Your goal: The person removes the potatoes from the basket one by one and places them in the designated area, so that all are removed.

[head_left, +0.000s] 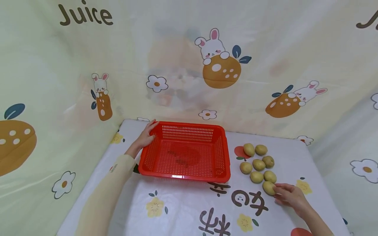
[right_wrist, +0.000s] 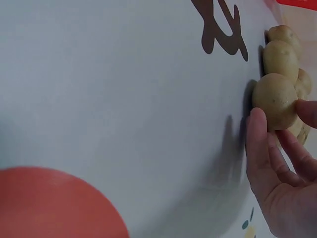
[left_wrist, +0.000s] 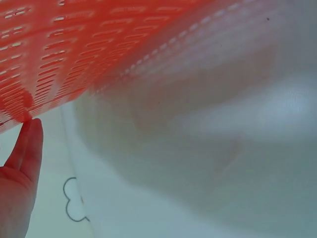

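Observation:
A red plastic basket with slotted sides stands on the covered table. My left hand holds its left rim near the far corner; in the left wrist view, the fingers lie against the slotted wall. To the right of the basket, several potatoes lie in a loose cluster. At the near end of that cluster, my right hand grips one potato between thumb and fingers. The right wrist view shows this potato close beside the others.
A white patterned cloth covers the table, printed with flowers and dark lettering. Printed curtains rise behind the table and along both sides. The basket's floor shows through its open top.

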Demonstrator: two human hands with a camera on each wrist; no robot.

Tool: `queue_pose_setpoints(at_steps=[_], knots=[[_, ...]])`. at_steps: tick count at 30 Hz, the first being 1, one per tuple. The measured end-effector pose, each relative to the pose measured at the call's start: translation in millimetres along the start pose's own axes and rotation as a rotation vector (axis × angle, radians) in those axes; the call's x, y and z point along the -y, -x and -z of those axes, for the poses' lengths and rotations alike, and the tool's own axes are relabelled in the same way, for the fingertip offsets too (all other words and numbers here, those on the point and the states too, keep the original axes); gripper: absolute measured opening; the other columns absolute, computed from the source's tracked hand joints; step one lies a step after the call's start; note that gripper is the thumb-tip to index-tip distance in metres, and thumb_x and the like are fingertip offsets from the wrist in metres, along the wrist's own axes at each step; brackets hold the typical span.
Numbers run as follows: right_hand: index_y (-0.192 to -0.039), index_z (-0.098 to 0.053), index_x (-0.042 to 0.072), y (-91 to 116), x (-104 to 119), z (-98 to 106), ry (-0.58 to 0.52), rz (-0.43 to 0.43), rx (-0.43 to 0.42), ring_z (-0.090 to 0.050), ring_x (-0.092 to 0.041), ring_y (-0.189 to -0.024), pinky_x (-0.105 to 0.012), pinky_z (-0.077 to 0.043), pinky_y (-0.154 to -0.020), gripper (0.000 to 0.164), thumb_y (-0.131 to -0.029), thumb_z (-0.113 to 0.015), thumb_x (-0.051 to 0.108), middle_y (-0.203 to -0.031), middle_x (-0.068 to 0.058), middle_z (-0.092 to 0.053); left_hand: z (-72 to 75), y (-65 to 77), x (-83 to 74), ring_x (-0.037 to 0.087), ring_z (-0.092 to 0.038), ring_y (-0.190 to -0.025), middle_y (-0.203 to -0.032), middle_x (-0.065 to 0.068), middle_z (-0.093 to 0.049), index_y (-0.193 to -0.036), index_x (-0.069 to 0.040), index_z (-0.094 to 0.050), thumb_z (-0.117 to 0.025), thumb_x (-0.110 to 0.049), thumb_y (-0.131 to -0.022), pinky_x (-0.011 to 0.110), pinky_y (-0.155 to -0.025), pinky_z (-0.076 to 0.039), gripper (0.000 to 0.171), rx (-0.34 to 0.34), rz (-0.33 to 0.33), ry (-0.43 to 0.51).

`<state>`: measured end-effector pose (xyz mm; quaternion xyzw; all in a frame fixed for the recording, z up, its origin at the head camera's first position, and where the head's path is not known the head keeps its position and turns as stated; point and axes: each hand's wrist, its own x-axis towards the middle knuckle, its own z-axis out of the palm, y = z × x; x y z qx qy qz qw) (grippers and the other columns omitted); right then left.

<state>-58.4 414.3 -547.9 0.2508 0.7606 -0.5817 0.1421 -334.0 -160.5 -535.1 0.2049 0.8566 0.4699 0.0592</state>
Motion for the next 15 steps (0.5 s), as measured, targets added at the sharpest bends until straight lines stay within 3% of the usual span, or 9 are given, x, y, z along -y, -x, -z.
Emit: queue_pose_setpoints(at_steps=[6, 15], knots=[[-0.132, -0.044, -0.018, -3.0, 4.9, 3.1, 0.16, 0.011, 0.012, -0.069, -0.018, -0.082, -0.035, -0.058, -0.071, 0.06, -0.097, -0.061, 0.027, -0.094, -0.003, -0.07, 0.4, -1.2, -0.8, 0.042, -0.011, -0.147, -0.163, 0.019, -0.008, -0.154, -0.002, -0.029, -0.045, 0.009, -0.087, 0.062, -0.113, -0.019, 0.07, 0.031, 0.009, -0.053], [-0.125, -0.047, -0.022, 0.9, 17.6, 11.8, 0.274, 0.076, 0.022, -0.069, -0.025, -0.085, -0.039, -0.058, -0.07, 0.054, -0.099, -0.058, 0.024, -0.102, -0.021, -0.069, 5.1, -2.1, -6.9, 0.043, -0.011, -0.147, -0.163, 0.02, -0.009, -0.154, 0.0, -0.027, -0.047, 0.005, -0.09, 0.063, -0.112, -0.019, 0.067, 0.059, -0.014, -0.086]])
